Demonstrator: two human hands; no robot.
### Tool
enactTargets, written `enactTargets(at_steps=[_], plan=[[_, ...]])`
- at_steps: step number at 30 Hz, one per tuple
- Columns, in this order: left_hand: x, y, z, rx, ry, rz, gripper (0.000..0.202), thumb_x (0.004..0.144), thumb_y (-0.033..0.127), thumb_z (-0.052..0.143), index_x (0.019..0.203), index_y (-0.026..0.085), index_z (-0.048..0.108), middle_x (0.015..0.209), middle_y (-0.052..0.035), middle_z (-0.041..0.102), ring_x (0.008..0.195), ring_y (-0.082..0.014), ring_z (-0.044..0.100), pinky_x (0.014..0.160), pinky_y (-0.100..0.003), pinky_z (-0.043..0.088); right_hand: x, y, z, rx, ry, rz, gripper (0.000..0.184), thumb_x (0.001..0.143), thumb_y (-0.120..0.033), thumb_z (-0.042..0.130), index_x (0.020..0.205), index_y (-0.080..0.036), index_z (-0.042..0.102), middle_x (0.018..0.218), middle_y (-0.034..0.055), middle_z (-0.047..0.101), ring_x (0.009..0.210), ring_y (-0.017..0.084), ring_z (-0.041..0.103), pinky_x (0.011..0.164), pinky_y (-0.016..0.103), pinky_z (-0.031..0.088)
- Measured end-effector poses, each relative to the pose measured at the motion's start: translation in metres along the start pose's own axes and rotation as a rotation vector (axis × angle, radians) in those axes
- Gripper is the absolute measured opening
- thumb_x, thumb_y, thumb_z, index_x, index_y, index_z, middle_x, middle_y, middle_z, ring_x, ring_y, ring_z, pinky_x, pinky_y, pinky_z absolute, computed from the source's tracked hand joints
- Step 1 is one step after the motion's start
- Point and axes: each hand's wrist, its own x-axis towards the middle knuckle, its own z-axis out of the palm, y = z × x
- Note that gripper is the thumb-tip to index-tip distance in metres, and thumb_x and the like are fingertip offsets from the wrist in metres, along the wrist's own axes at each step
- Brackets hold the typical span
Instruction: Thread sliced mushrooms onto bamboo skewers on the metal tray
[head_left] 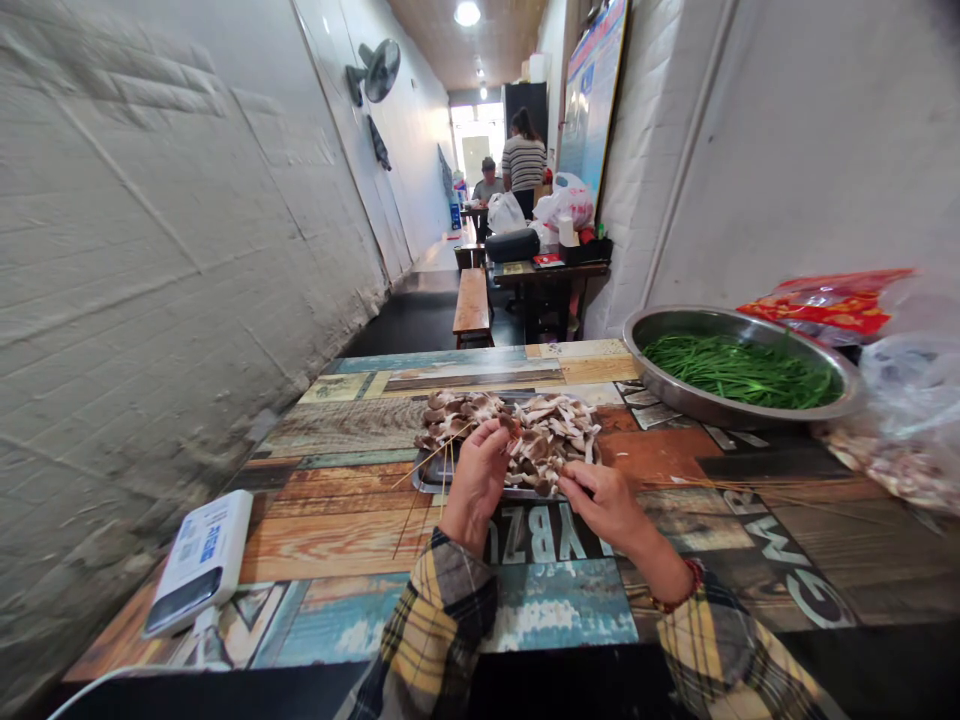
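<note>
At the near left corner of the table point(337, 530) lies a white box point(199, 565) with blue print. My left hand point(480, 485) is closed in a pinch on thin bamboo skewers point(429, 463), with a piece of mushroom at my fingertips. Sliced mushrooms point(544, 430) sit heaped on a metal tray point(427, 482) near the middle of the table. They are light, soft and easily torn, so the thicker stem end gives the safest hold, with a gentle grip. The skewers are light and stiff. My right hand point(606, 503) is half curled against the heap's near side; I cannot tell if it holds anything. Toward the far right corner, a steel bowl point(675, 392) holds green stalks point(742, 372), beside a plastic bag point(907, 400).
</note>
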Motion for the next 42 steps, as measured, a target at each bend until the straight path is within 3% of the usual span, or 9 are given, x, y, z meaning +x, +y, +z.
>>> enactTargets(at_steps=[3,10,13,15,17,20,29,35,42], plan=[[0.001,0.003,0.0,-0.078,0.065,0.038,0.018,0.06,0.019,0.074,0.072,0.016,0.061,0.074,0.0004,0.063,0.069,-0.0097,0.058,0.071,-0.023,0.044,0.002,-0.002,-0.004,0.035,0.007,0.031,0.032,0.093,-0.026,0.044,0.062,-0.02,0.05,0.056,-0.0013,0.054,0.054,0.012,0.052,0.056,0.022,0.036],[-0.004,0.002,0.001,0.061,0.004,0.052,0.025,0.066,0.017,0.064,0.091,0.018,0.064,0.072,0.0017,0.059,0.061,-0.008,0.052,0.058,-0.02,0.039,0.003,-0.004,-0.008,0.092,0.035,0.118,0.033,0.092,-0.028,0.043,0.061,-0.02,0.048,0.05,-0.0028,0.052,0.05,0.011,0.052,0.053,0.021,0.036],[-0.005,0.001,0.0,0.095,0.023,0.012,0.013,0.065,0.022,0.065,0.076,0.016,0.063,0.069,0.0021,0.056,0.058,-0.0077,0.048,0.051,-0.019,0.034,0.002,-0.003,-0.007,0.079,0.03,0.127,0.033,0.092,-0.029,0.043,0.061,-0.019,0.049,0.051,-0.0024,0.053,0.05,0.012,0.053,0.053,0.021,0.036],[-0.005,0.0,0.0,0.169,0.059,0.006,0.018,0.066,0.031,0.069,0.067,0.015,0.061,0.061,0.0034,0.051,0.052,-0.0066,0.042,0.048,-0.02,0.029,0.003,-0.003,-0.007,0.068,0.03,0.123,0.031,0.092,-0.029,0.043,0.063,-0.02,0.051,0.051,-0.0021,0.053,0.051,0.012,0.053,0.053,0.022,0.036],[-0.005,-0.001,0.001,0.297,0.096,0.047,0.024,0.065,0.037,0.072,0.065,0.015,0.063,0.058,0.0035,0.051,0.05,-0.0064,0.04,0.05,-0.02,0.03,0.003,-0.004,-0.006,0.064,0.031,0.114,0.03,0.091,-0.029,0.043,0.064,-0.02,0.052,0.051,-0.0017,0.053,0.051,0.013,0.053,0.053,0.023,0.037],[-0.006,-0.001,0.003,0.467,0.077,0.12,0.024,0.062,0.036,0.077,0.072,0.014,0.071,0.066,-0.0009,0.062,0.061,-0.0105,0.05,0.06,-0.023,0.037,0.004,-0.005,-0.006,0.06,0.025,0.104,0.031,0.092,-0.029,0.043,0.063,-0.02,0.05,0.052,-0.001,0.053,0.052,0.013,0.053,0.054,0.023,0.037],[-0.006,0.003,0.001,0.667,0.014,0.21,0.015,0.067,0.032,0.072,0.069,0.017,0.075,0.073,-0.0044,0.067,0.073,-0.0169,0.056,0.072,-0.027,0.041,0.003,-0.005,-0.008,0.099,-0.052,0.119,0.035,0.092,-0.03,0.043,0.059,-0.02,0.046,0.051,-0.0024,0.051,0.052,0.012,0.051,0.054,0.023,0.036],[-0.007,0.004,0.001,0.637,0.001,0.144,0.023,0.068,0.037,0.071,0.07,0.015,0.073,0.07,-0.0034,0.064,0.069,-0.015,0.052,0.067,-0.025,0.038,0.003,-0.004,-0.007,0.143,-0.074,0.155,0.036,0.093,-0.032,0.042,0.059,-0.02,0.046,0.05,-0.0035,0.05,0.048,0.011,0.048,0.052,0.022,0.035],[-0.011,0.006,0.004,0.514,-0.138,0.017,0.036,0.068,0.048,0.071,0.057,0.014,0.063,0.054,0.0016,0.049,0.056,-0.0098,0.039,0.053,-0.022,0.029,0.002,-0.003,-0.006,0.172,-0.131,0.143,0.037,0.093,-0.032,0.043,0.058,-0.02,0.047,0.05,-0.0033,0.051,0.049,0.011,0.047,0.052,0.022,0.035]])
